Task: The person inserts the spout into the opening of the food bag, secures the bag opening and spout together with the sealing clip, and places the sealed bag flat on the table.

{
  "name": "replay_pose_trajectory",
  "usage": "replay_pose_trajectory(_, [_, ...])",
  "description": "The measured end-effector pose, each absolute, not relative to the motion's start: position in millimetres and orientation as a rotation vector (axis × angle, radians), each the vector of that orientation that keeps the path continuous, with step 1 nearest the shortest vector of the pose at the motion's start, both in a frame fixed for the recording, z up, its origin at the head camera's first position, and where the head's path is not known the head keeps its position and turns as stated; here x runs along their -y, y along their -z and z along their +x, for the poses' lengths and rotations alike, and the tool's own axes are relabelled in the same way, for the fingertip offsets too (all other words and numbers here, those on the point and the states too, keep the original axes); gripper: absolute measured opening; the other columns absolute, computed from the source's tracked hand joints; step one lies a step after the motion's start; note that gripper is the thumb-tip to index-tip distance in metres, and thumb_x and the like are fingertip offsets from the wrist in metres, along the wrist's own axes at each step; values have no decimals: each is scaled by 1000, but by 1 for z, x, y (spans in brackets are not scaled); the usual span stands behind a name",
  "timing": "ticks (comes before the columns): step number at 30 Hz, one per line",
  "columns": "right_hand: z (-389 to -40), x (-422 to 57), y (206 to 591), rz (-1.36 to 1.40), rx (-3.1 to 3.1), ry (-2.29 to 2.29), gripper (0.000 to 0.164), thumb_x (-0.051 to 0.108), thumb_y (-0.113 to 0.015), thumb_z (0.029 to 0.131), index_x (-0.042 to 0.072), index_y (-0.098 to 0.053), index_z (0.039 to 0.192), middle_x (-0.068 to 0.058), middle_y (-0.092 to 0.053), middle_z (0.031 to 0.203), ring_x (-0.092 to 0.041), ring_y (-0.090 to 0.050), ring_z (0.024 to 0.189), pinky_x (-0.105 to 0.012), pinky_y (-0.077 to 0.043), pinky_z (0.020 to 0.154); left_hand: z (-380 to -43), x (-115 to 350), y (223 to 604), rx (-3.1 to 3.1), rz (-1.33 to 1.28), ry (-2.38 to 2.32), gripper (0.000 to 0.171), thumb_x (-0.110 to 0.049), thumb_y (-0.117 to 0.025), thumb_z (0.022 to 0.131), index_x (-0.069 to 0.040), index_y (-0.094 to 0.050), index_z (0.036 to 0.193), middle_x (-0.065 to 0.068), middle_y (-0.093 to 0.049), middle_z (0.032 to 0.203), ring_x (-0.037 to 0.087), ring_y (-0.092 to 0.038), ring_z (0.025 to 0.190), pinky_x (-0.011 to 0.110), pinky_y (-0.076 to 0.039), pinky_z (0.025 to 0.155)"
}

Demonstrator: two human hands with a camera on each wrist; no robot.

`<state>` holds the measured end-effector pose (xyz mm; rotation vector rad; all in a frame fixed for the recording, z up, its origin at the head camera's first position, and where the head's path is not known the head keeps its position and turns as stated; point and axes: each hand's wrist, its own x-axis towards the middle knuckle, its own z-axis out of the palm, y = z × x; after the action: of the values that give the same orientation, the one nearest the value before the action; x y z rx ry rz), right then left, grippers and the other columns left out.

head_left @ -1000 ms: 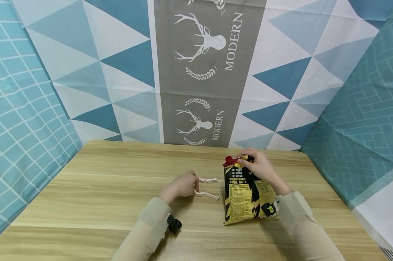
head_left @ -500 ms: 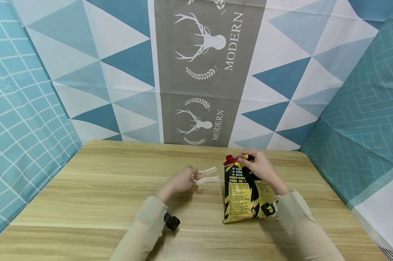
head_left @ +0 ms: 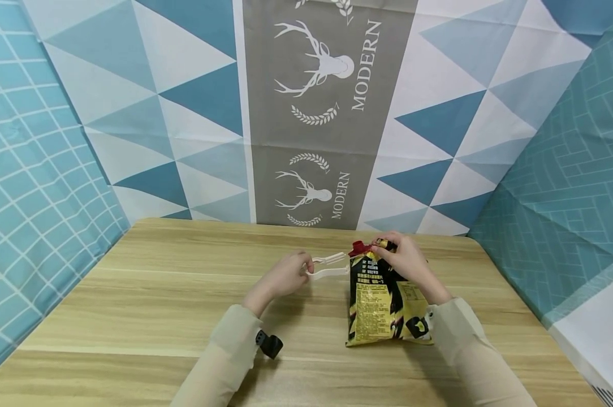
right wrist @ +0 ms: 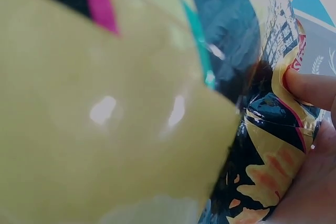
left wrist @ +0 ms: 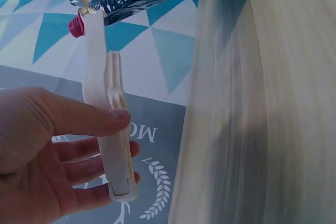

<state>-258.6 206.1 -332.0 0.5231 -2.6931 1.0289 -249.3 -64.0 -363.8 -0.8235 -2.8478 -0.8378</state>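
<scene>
My left hand grips a pair of small white tongs by their joined end, thumb on one side and fingers on the other. In the left wrist view, one arm of the tongs is flat and the other has a forked tip. Their tips point right, close to a black and yellow snack bag; whether they touch it I cannot tell. A red piece with a round spout sits at the bag's top left corner. Beside it, my right hand pinches the bag's top edge, keeping the bag upright.
The wooden table runs back to a patterned cloth wall. A black wrist camera hangs under the left sleeve. At the right edge stands a white boxy object.
My left hand has moved away from me and slightly right, bringing the tongs' tips up to the bag's left side. The tongs' arms are closer together. My right hand stays in place.
</scene>
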Motion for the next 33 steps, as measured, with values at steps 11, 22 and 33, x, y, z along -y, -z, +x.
replay_pose_trajectory(11, [-256,-201,329,542,2665,-993,21,17,-64,85,3,-67,100,-13,-60,108,-30,-53,100,-46,-42,81,-247,53,356,2832,-852,877,13,-3,-64,75,-13,-57,81,4,-59,99,18,-51,85,36,-44,80])
replay_pose_trajectory(22, [-254,-197,327,542,2666,-1051,18,18,-64,85,5,-68,96,-11,-59,110,-29,-52,104,-44,-43,82,-246,40,350,2817,-857,933,12,-7,-65,77,-14,-59,83,4,-60,101,21,-55,95,38,-44,86])
replay_pose_trajectory(33, [-255,-194,327,571,2645,-1045,17,14,-65,84,3,-68,97,-11,-59,111,-29,-51,105,-46,-42,83,-245,32,346,2782,-842,1030,13,-9,-67,78,-15,-58,85,7,-60,109,24,-55,104,41,-42,90])
